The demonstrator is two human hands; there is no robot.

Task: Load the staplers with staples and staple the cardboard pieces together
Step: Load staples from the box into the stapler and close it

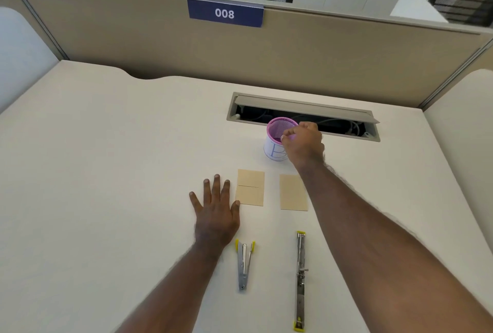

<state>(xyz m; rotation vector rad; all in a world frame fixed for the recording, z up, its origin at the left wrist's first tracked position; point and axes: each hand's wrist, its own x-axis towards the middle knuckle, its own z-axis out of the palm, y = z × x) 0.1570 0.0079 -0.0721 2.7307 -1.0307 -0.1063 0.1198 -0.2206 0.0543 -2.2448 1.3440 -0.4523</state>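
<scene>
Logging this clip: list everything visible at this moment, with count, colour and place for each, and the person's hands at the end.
staplers: 2, silver with yellow tips, near edge of the desk; the left one partly open, the right one swung out flat.
cardboard pieces: tan, two spots at mid-desk; left, right.
mesh cup: 1, pink with a white label, behind the cardboard.
cable tray: 1, grey, lid open, set into the desk.
desk: 1, off-white.
sign 008: 1, blue, on the beige partition.
left hand: flat on the desk beside the left cardboard.
right hand: fingers curled at the cup's rim.
</scene>
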